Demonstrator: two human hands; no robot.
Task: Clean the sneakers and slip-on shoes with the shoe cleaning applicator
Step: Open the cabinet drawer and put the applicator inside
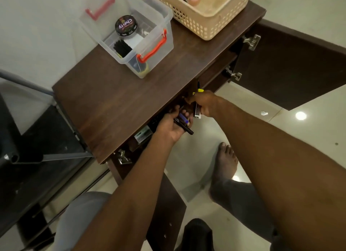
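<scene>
Forearms reaching under dark cabinet top (119, 101).
Left hand (173, 126) gripping black and blue pens (184, 124); right hand (203, 104) pinching yellow-capped item (197, 103) (identity unclear).

Both hands reach under the front edge of a dark wooden desk (119, 93).

The left hand (171, 126) holds a black pen (184, 127) and a blue one (183, 118); just beside it at 2 o'clock, the right hand (203, 103) grips a flat dark item with a yellow tip. At 11 o'clock on the desk stands a clear box (149, 45) containing a polish tin (126, 25), a beige basket (204, 16) at 1 o'clock.
</scene>
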